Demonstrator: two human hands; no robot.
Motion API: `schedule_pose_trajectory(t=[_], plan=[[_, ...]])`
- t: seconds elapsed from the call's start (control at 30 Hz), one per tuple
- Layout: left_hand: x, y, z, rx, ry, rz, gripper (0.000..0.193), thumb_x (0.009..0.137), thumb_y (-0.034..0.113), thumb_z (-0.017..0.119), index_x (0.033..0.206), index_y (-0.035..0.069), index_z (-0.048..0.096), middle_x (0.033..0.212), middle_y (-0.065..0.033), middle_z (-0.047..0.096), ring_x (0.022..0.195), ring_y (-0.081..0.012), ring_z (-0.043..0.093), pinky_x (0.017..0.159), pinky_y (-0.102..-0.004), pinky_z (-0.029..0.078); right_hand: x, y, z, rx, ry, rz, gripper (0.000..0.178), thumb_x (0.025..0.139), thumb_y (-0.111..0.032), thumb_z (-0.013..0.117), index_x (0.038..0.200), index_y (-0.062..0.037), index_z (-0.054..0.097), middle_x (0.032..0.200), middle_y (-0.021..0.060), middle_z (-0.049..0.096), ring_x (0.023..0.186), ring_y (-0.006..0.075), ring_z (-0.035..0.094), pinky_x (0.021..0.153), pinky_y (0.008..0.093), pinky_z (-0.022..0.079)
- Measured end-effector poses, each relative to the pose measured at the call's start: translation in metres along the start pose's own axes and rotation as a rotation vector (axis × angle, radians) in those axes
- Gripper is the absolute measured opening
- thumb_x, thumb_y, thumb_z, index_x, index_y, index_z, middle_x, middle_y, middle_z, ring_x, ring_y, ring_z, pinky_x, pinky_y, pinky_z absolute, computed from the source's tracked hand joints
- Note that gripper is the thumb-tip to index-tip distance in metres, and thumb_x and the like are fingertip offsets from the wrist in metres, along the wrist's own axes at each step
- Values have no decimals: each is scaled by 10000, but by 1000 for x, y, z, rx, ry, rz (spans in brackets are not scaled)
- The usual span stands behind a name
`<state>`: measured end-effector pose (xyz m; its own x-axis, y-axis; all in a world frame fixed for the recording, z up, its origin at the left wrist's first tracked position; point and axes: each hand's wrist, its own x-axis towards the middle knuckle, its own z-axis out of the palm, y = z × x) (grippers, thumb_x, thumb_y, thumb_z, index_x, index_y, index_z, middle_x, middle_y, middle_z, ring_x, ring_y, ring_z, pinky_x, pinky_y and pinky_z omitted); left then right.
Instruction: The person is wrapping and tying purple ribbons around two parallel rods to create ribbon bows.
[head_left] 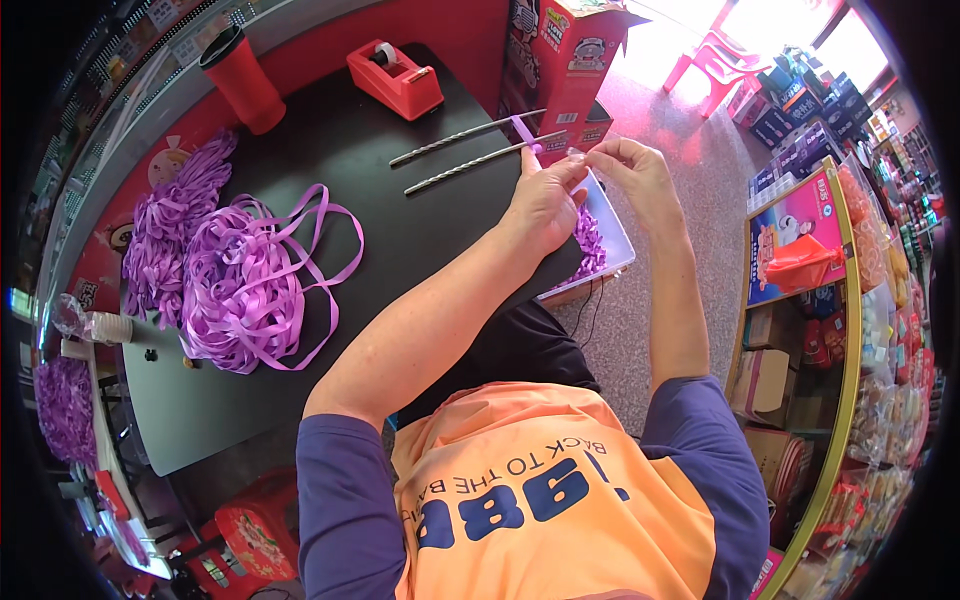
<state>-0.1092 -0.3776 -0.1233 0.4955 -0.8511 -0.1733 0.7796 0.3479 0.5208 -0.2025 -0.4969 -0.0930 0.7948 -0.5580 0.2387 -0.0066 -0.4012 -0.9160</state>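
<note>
Stocked shop shelves (848,300) and a speckled grey floor (720,200) lie to the right of a dark table (420,240), where a loose heap of purple ribbon (240,290) sits beside a gathered ribbon bundle (165,220). Near the table's far right edge, a short purple strip (522,130) spans two twisted metal rods (467,135) close to their right ends. The person's left hand (548,205) is just beside it, fingers curled and one finger extended up to the strip; whether it grips anything cannot be told. The right hand (640,180) has thumb and forefinger pinched together at what looks like a small clear piece (576,155), perhaps tape. The step in hand seems to be fine fingertip work beside the strip; the next move probably calls for a light pinch and rods kept from shifting. Below the hands, a white tray (615,230) holds purple ribbon pieces, and a red tape dispenser (405,88) stands toward the back. Printing is plentiful: the orange shirt (530,480) bears large dark-blue figures and smaller capitals, legible though upside down; the red carton (570,60) carries pictures, lettering and a pale label, mostly too small to read.
</note>
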Motion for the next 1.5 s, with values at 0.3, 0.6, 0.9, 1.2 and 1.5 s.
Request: schedule_pose_trajectory(t=[0.3, 0.6, 0.9, 1.2, 1.5], plan=[[-2, -1, 2, -63, -33, 11, 1015, 855, 2, 602, 1488, 276, -143, 1266, -113, 469, 1159, -242, 468, 936, -451, 375, 68, -23, -6, -189, -303, -68, 279, 873, -221, 657, 1013, 19, 684, 880, 40, 672, 798, 96, 590, 709, 244, 462], [-4, -1, 3, -69, -23, 32, 798, 837, -5, 593, 1438, 298, 165, 1173, -55, 489, 1063, -193, 497, 887, -428, 380, 133, -11, 39, -377, -695, 145, 233, 864, -236, 644, 929, -14, 674, 821, -10, 633, 775, 67, 557, 711, 235, 447], [-2, -1, 3, -82, -9, 31, 756, 839, 15, 599, 1414, 310, 207, 1152, -31, 494, 1038, -177, 498, 893, -426, 366, 133, 2, 40, -472, -597, 135, 250, 836, -244, 649, 872, 1, 684, 792, 5, 636, 754, 80, 559, 691, 246, 448], [0, -2, 0, -74, -43, 51, 755, 853, 27, 599, 1422, 317, 196, 1156, -43, 494, 1043, -205, 494, 887, -433, 361, 126, -7, 44, -582, -578, 106, 312, 795, -284, 675, 861, 21, 678, 768, 30, 641, 681, 88, 574, 560, 263, 472], [4, -4, -3, -91, -56, 31, 835, 835, -6, 586, 1449, 333, 133, 1169, -34, 488, 1069, -196, 496, 907, -446, 345, 106, -9, 50, -670, -410, 87, 416, 699, -332, 715, 938, 9, 706, 856, 147, 698, 795, 214, 667, 757, 342, 512]])
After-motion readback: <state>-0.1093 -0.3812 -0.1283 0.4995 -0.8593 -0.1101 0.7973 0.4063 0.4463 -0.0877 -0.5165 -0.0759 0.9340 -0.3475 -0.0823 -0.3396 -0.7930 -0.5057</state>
